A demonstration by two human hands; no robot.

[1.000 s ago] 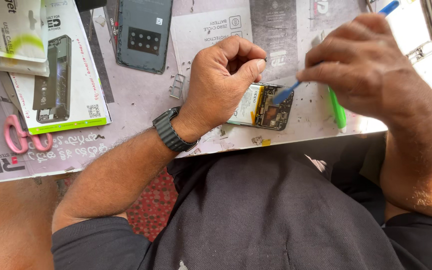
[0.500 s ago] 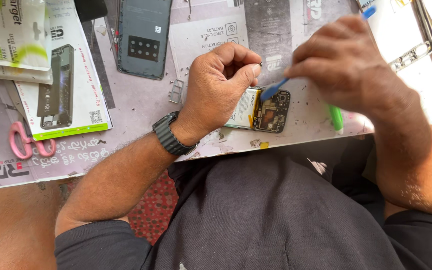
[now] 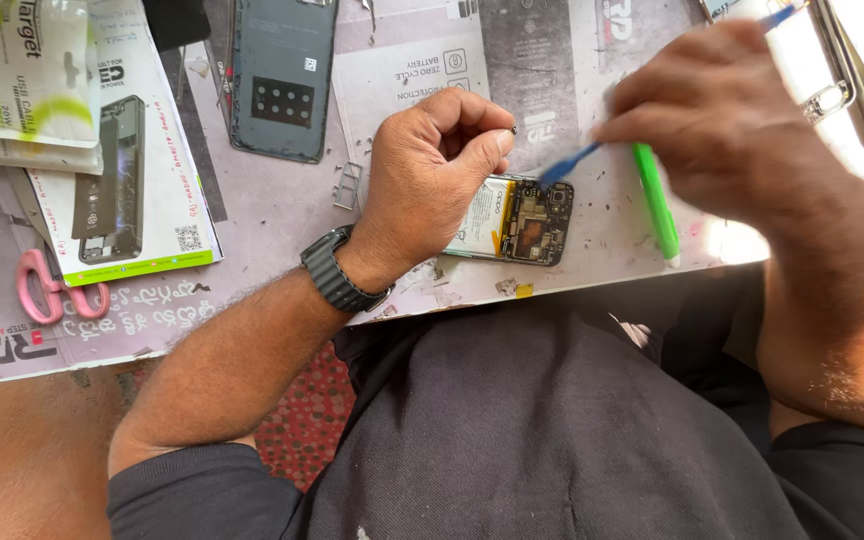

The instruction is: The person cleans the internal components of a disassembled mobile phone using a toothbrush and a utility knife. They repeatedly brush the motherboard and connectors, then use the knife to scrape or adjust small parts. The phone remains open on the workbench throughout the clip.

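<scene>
An opened phone (image 3: 522,222) with its battery and circuit board exposed lies near the front edge of the work mat (image 3: 282,210). My left hand (image 3: 432,170), with a dark watch on the wrist, rests over the phone's left part, thumb and forefinger pinched on what seems a tiny screw. My right hand (image 3: 722,110) hovers to the right of the phone and holds a blue tool (image 3: 567,165) whose tip points down at the board. A green tool (image 3: 655,200) lies on the mat just below that hand.
A dark phone back cover (image 3: 282,75) lies at the top, and a small metal tray piece (image 3: 345,187) beside my left hand. At left are printed packages (image 3: 142,170) and pink scissors (image 3: 47,290). Metal tweezers (image 3: 857,75) lie at top right.
My right hand has lifted up and right, drawing the blue tool off the phone's board. My left hand's fingertips have pinched together above the phone.
</scene>
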